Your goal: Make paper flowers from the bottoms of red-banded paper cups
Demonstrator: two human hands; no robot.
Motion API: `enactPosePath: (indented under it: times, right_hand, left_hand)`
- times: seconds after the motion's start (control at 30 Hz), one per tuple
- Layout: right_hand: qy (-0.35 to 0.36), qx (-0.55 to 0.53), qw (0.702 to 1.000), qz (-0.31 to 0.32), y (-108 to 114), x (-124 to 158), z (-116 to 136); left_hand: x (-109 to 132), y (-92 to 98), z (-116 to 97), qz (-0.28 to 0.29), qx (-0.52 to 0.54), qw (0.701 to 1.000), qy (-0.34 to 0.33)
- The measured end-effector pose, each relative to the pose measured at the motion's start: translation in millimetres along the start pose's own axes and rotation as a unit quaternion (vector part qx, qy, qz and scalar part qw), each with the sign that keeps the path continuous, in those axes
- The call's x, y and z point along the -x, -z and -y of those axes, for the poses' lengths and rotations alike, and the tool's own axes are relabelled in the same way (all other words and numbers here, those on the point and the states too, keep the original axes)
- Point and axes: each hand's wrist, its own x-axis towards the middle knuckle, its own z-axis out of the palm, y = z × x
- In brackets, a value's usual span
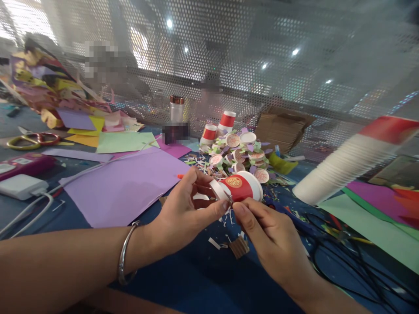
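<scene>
In my left hand (190, 205), fingers curl round a narrow white ring, apparently a roll of tape (218, 191). My left thumb presses against its lower edge. The thumb and forefinger of my right hand (271, 240) pinch together at that same edge, close to my left thumb tip; what lies between them is too small to make out. Just behind the ring a red and white paper cup (237, 186) with a gold emblem lies on its side, its rim to the right.
Purple paper (127, 183) lies left, near scissors (32, 139) and a white charger (21, 186). Cut cup bottoms (233, 140) with paper strips are heaped behind. Stacked cups (350, 161) lean at right above black cables (347, 261). A perforated metal screen (229, 52) stands behind.
</scene>
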Motion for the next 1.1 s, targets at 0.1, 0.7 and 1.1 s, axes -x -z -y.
enactPosePath:
  times: [0.1,0.7,1.1]
  right_hand:
    - [0.004,0.001,1.000,0.000,-0.9,0.2,-0.9]
    - [-0.017,-0.015,1.000,0.012,-2.1,1.2,-3.4]
    - [-0.034,-0.004,0.999,0.025,-0.1,0.8,-2.4]
  left_hand:
    - [0.1,-0.3,-0.3,-0.002,-0.003,1.000,0.000]
    - [-0.2,-0.1,2.2,-0.004,-0.015,1.000,0.000]
    - [-0.2,1.2,3.3,-0.004,-0.026,1.000,0.005]
